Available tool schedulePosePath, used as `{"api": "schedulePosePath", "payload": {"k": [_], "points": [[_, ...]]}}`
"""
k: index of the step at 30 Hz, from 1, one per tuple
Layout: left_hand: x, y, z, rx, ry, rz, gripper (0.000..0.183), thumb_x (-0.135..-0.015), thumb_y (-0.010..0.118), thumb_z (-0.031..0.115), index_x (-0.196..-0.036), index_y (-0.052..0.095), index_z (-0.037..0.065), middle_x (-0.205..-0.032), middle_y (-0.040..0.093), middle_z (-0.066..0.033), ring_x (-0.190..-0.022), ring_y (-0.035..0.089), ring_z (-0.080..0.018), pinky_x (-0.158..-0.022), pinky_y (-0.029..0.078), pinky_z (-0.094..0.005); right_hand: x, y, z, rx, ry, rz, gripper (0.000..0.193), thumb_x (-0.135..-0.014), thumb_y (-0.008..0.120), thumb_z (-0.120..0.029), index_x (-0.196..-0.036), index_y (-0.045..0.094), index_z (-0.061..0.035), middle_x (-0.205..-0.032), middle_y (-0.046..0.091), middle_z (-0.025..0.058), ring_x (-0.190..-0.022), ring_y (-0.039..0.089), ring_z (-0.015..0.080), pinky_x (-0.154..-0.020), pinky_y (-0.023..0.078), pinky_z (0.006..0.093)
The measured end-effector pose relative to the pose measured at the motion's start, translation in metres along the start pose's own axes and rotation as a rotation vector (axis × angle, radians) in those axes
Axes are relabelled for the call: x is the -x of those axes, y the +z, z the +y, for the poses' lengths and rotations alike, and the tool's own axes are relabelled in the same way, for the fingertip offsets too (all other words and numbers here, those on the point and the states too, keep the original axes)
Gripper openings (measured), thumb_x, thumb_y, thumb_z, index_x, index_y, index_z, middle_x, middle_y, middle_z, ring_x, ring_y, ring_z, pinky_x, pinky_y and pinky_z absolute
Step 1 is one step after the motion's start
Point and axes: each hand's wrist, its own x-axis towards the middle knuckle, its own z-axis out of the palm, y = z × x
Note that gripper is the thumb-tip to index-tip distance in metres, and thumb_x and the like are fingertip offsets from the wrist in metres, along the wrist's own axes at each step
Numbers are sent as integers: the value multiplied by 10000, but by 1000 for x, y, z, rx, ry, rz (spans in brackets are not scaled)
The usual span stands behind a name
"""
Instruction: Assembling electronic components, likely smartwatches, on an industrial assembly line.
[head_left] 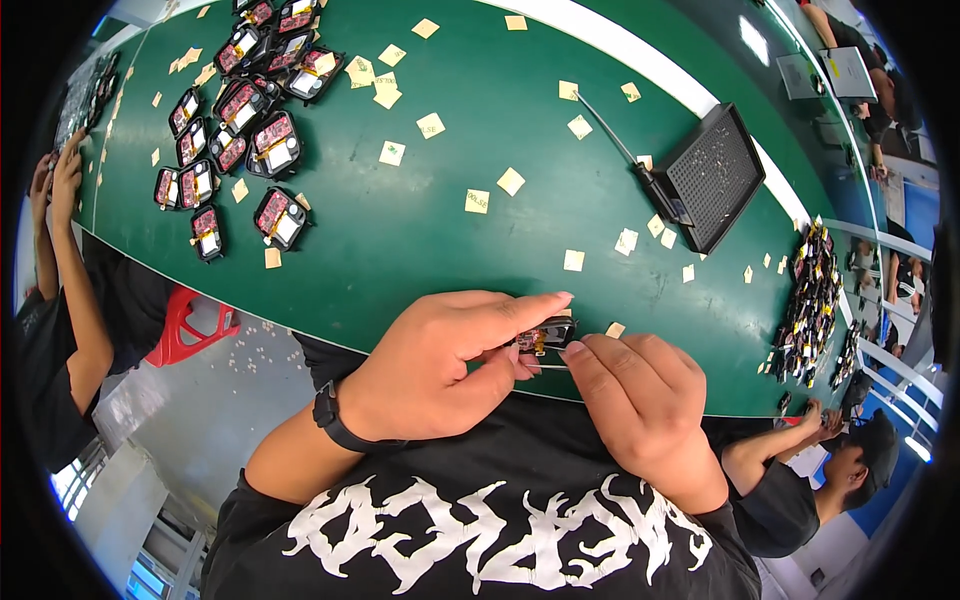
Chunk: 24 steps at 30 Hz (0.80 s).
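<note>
Near the table's front edge, my left hand (440,365) is closed round a small black-cased electronic device (550,332), its thumb and fingers along the casing. The casing lies open, and part of a reddish circuit board with yellow pieces shows between the hands. My right hand (645,390) has its fingers pinched together at the device's right side. Just below the device a thin pale rod or strip (548,367) runs between both hands. What my right fingertips grip is hidden. A small yellow paper square (615,329) lies close to my right fingers.
Many similar open devices (275,145) cluster at the far left, and a dense pile (810,300) stands at the right. A long screwdriver (610,130) leans by a black perforated tray (715,175). Paper squares dot the green table (350,250). People sit left and right; a red stool (185,325) is left.
</note>
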Motion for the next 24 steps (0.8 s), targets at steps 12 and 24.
{"api": "schedulePosePath", "payload": {"k": [12,24], "points": [[1,0,-2,-57,17,-21,613,-864,486,-189,-1437,578,7,-1100,702,-128,-894,718,-150,-818,589,-274,-1,-2,9,-60,-87,-38,205,-699,743,-52,-893,712,6,-875,674,83,-726,623,185,-580,549,297],[1,0,-2,-84,-16,-18,600,-877,504,-171,-1443,576,16,-1066,700,-119,-877,722,-150,-800,580,-270,-2,-4,8,2,-135,-106,237,-701,732,-49,-925,703,22,-896,666,94,-750,613,185,-565,523,286]]}}
